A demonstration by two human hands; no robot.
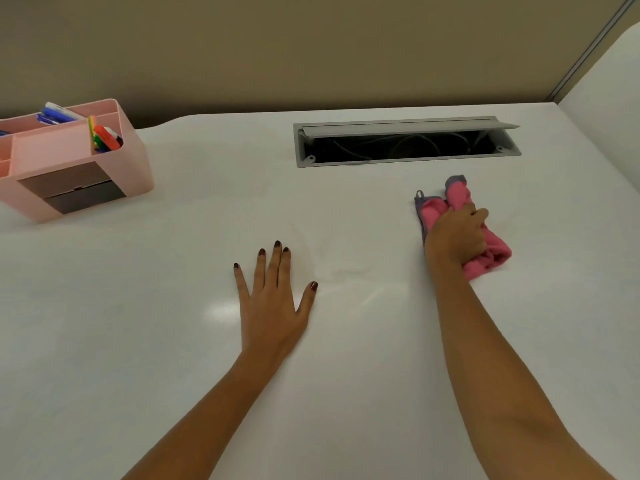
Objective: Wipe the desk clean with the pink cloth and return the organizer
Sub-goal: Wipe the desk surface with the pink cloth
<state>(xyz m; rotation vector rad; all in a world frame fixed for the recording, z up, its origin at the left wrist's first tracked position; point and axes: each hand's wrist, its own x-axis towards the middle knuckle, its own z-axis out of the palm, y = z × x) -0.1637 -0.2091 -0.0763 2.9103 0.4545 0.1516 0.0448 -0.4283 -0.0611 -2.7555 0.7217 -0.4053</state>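
My right hand (457, 237) grips the bunched pink cloth (491, 252) with its grey-purple trim and holds it down on the white desk (138, 323), right of centre. My left hand (273, 299) lies flat on the desk near the middle, fingers straight and spread. The pink organizer (104, 171) stands at the far left of the desk, holding pens and coloured markers, with two dark drawers in its front.
A grey cable tray (405, 142) with its lid raised is sunk into the desk at the back, just beyond the cloth. A tan partition wall (311, 46) runs behind the desk. A second white surface (609, 109) adjoins at the far right.
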